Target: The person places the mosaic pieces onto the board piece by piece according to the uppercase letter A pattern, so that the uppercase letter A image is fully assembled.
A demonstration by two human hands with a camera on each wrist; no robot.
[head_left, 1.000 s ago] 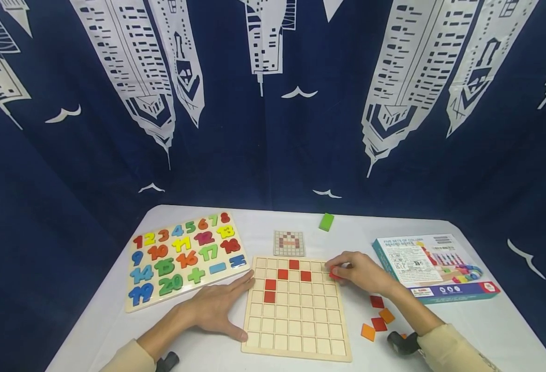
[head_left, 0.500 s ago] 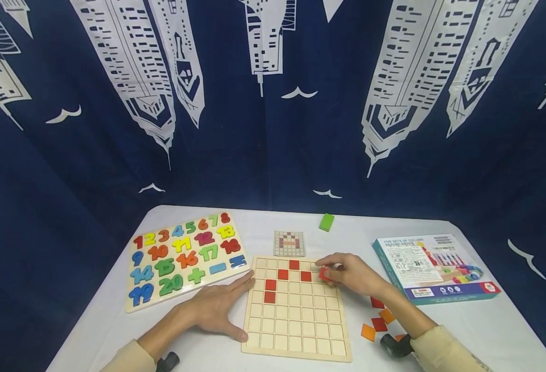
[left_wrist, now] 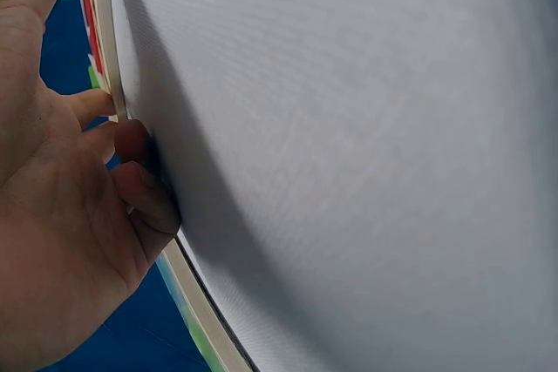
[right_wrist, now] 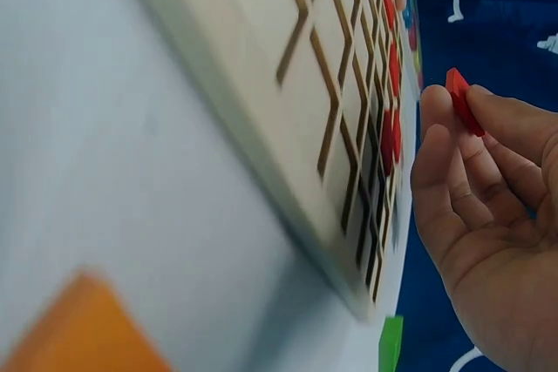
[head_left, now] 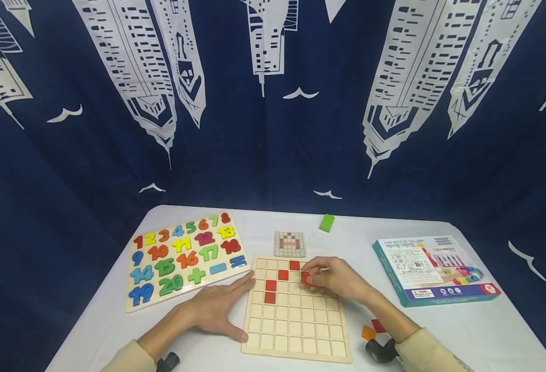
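At the frame's lower centre, the right hand (head_left: 338,277) pinches a red tile (right_wrist: 463,104) over the grid board (head_left: 295,328). The left hand (head_left: 217,310), spread, apparently touches the board's left edge.

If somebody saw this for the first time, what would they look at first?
Probably the big dark-blue cloth behind the white table, printed with upside-down white buildings. Next, perhaps, the bright number puzzle on the table's left side. Then the red tile pinched in the right hand above the grid board.

Your left hand (head_left: 217,310) is spread, thumb apart from the fingers. Your right hand (head_left: 338,277) pinches between thumb and fingertips.
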